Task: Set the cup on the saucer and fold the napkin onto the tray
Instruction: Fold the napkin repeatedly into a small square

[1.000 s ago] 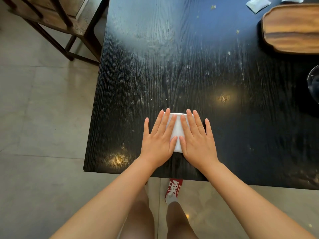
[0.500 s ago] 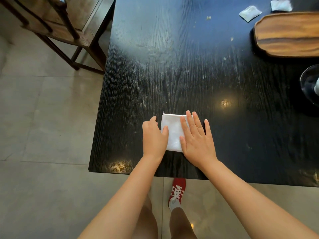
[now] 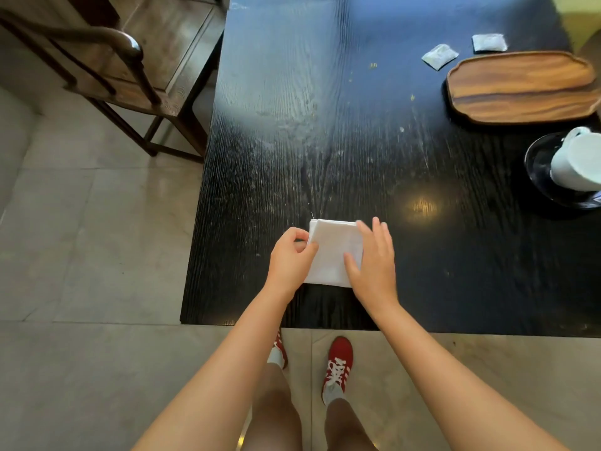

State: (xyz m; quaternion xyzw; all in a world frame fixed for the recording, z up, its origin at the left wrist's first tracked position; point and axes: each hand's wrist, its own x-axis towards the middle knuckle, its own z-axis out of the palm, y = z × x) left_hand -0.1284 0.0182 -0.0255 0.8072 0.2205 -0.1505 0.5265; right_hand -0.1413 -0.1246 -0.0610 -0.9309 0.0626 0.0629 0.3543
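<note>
Since a second ago, when both palms lay flat over it, the left hand [image 3: 289, 257] has slid off the napkin [image 3: 331, 252] and curled; its thumb and bent fingers now pinch the cloth's left edge. The right hand [image 3: 374, 258] has shifted to the right side, and its fingers [image 3: 379, 234] lie straight and close together, pressing that edge flat. Between the two hands the napkin sits as a folded white rectangle near the front edge of the black table [image 3: 325, 125], its long axis running away from the person. From there the wooden tray [image 3: 523, 86] lies well apart, far and to the right, past the cup [image 3: 577, 166] already standing on the dark saucer [image 3: 536, 164]. The right hand is nearer the tray, so carrying the napkin over probably falls to it.
</note>
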